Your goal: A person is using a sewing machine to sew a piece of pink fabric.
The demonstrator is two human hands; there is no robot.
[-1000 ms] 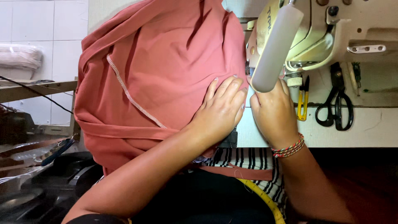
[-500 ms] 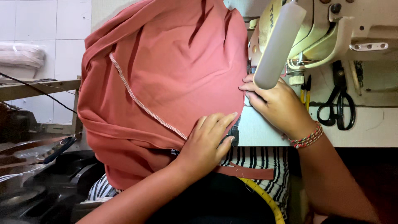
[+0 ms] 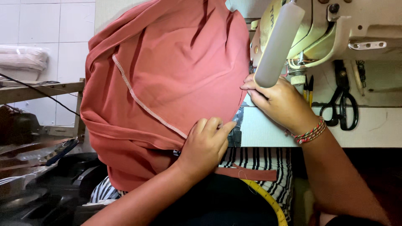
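a big heap of terracotta fabric [image 3: 176,75] fills the middle of the view, draped off the edge of the sewing table [image 3: 268,129] and hiding most of its left side; one pale zigzag seam [image 3: 146,106] runs slantwise across the cloth. the left hand [image 3: 205,148] lies on the lower edge of the fabric with fingers curled, pressing and pinching it near the seam's end. the right hand [image 3: 280,100] rests on the table beside the cloth's right edge, fingers bent against it under the sewing machine [image 3: 331,29] — whether it truly grips the cloth i cannot tell, since a white tube lamp [image 3: 278,44] crosses in front. one pair of black scissors [image 3: 343,104] lies further right. a yellow tape measure [image 3: 268,201] lies over the lap, beside one loose fabric strip [image 3: 247,172].
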